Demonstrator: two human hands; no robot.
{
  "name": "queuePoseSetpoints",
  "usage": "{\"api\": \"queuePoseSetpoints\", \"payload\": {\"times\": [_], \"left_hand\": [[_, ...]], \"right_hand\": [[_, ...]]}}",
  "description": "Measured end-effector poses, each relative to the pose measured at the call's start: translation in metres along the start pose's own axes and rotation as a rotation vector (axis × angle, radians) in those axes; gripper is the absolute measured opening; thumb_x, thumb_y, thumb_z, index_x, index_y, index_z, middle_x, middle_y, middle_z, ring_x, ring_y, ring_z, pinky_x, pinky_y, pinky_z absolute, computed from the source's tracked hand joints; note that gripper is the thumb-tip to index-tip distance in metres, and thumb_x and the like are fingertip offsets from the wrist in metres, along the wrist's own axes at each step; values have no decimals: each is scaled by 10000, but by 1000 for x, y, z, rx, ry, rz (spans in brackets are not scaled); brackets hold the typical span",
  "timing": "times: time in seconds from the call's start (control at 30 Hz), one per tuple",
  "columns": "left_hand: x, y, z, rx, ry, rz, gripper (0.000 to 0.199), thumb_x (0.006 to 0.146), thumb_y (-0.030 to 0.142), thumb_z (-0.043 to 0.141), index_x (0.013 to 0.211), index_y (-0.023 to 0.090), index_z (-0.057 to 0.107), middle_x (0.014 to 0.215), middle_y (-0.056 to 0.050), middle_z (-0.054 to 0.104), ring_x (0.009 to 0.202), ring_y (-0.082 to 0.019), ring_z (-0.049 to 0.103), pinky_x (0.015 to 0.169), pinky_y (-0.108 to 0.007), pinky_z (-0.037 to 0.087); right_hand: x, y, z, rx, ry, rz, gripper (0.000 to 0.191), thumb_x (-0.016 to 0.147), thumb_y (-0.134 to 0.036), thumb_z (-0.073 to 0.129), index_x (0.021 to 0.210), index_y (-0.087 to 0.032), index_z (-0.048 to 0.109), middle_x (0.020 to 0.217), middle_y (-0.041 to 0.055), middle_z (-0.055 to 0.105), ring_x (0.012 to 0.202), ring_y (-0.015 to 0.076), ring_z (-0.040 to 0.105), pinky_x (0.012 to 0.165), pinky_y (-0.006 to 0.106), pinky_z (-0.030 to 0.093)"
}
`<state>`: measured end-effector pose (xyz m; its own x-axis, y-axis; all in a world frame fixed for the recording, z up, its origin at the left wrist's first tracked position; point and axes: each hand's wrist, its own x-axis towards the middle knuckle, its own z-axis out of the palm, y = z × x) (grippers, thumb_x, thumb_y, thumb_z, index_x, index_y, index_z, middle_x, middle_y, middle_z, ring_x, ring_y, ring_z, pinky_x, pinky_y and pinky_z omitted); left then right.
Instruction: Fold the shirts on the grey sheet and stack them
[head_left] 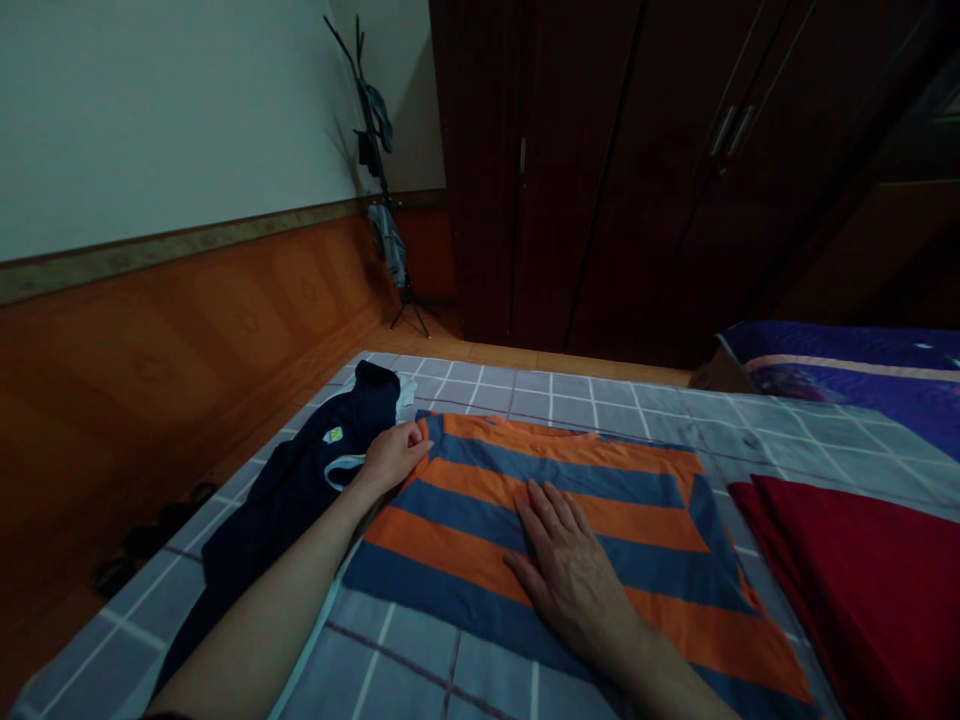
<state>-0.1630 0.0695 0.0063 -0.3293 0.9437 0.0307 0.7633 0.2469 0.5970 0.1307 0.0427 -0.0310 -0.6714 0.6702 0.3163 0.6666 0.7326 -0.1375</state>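
An orange and blue striped T-shirt (480,482) lies spread on the checked bed cover (420,650), its neckline toward the far side. At the shirt's upper left corner, my left hand (394,455) has its fingers closed on the sleeve edge. My right hand (559,550) rests flat on the middle of the shirt, fingers stretched out and palm down. Left of the shirt, partly under my left forearm, is a dark navy garment (292,500) with light trim and a small badge.
Folded red cloth (885,590) lies at the right of the bed. Beyond it is a purple patterned cover (847,350). A dark wardrobe (570,180) stands behind the bed, with a coat rack (382,180) beside it. Dark shoes (142,540) appear on the floor at left.
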Motion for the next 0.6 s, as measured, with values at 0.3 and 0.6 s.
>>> {"api": "queuePoseSetpoints", "payload": {"times": [0.3,0.6], "left_hand": [[3,-8,2,-478,-87,-65,249,719,367,583,857,173,511,656,27,565,558,-137,569,526,-228,419],[3,-5,6,-630,-107,-46,328,689,227,619,995,169,517,830,-6,597,755,-153,617,703,-266,479]], "right_hand": [[-3,4,10,36,67,2,557,877,-480,492,1343,-175,494,1436,132,420,1330,320,362,1050,507,373],[-2,4,10,6,60,-15,554,873,-464,502,1330,-152,509,1429,138,429,1325,317,370,1057,494,368]]}}
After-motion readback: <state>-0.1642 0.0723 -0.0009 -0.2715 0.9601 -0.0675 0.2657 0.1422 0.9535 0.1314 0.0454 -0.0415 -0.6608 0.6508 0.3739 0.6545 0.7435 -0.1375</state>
